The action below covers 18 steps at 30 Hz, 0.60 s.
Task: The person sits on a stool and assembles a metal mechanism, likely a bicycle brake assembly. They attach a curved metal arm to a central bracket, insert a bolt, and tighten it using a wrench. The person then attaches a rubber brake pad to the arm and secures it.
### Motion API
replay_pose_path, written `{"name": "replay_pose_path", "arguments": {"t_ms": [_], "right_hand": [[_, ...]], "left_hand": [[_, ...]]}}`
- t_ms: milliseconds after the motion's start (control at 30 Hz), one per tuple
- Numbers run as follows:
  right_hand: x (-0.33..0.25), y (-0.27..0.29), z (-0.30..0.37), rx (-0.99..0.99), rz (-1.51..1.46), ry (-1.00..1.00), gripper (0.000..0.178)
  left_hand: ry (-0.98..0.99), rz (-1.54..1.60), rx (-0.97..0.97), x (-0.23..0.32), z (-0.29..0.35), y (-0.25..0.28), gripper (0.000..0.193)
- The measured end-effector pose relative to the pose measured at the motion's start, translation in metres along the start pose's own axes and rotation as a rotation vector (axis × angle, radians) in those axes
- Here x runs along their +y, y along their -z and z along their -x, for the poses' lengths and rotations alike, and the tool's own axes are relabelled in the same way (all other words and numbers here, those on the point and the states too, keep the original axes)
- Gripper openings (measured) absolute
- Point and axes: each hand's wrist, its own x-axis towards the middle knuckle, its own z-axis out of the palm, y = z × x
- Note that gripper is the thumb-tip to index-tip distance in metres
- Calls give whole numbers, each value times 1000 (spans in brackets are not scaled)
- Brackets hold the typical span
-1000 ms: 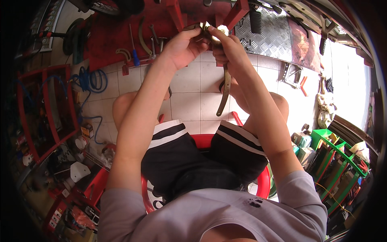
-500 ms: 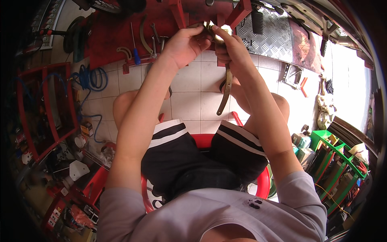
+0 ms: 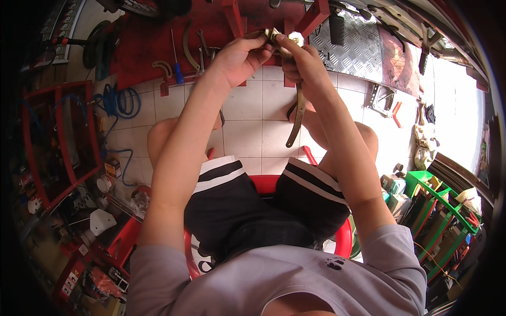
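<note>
Held out over the near edge of the red bench, my right hand (image 3: 304, 64) is closed round a worn metal part with a long, slightly curved flat bar (image 3: 298, 118). The bar hangs below the fist, and a hole shows at its lower end. At its top, a bright round piece (image 3: 296, 39) shows beside my right index finger. My left hand (image 3: 241, 55) pinches a small brass-coloured metal piece (image 3: 272, 35) between thumb and fingers, against the right thumb. Whether that piece is joined to the bar is hidden by the fingers.
On the red bench (image 3: 142, 52) lie a blue-handled screwdriver (image 3: 179, 73), a wrench (image 3: 202, 38) and a curved metal strip (image 3: 188, 50). Red uprights (image 3: 314, 18) rise behind my hands. A blue hose (image 3: 118, 102) coils on the left; a green rack (image 3: 421, 179) stands right.
My left hand has shifted slightly against the small brass-coloured piece, and that piece has tilted. The bar's lower end has swung a little to the right and up.
</note>
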Motion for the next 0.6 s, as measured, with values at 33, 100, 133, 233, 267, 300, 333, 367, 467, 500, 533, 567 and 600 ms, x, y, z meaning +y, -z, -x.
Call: {"name": "replay_pose_path", "arguments": {"t_ms": [33,100,133,233,267,300,333,367,467,500,533,567,600], "right_hand": [[-1,0,0,1,6,2,34],[0,1,0,0,4,-3,34],[0,1,0,-2,4,-5,34],[1,2,-1,8,14,-13,33],[1,2,-1,9,13,-11,34],[1,2,-1,10,12,-10,34],[1,2,-1,9,11,-9,34],[1,3,-2,6,13,-14,34],[2,2,-3,1,20,-25,34],[1,1,-2,2,23,-25,34],[1,1,-1,4,26,-25,34],[1,1,-1,3,23,-23,33],[2,2,-1,3,21,-20,33]], "left_hand": [[-10,-24,14,0,1,-1,14],[-16,-46,27,1,3,-4,15],[-13,-44,26,2,4,-6,15],[6,-49,34,2,3,-8,14],[14,-52,39,2,3,-8,14],[19,-37,11,2,2,-7,14],[23,-23,-16,2,1,-6,15],[26,-9,-43,2,1,-4,15],[51,60,-97,0,0,-1,16],[42,58,-47,-1,0,-1,16],[34,56,2,-3,1,-4,15],[25,54,51,-3,2,-7,15],[30,48,24,-3,2,-5,14]]}}
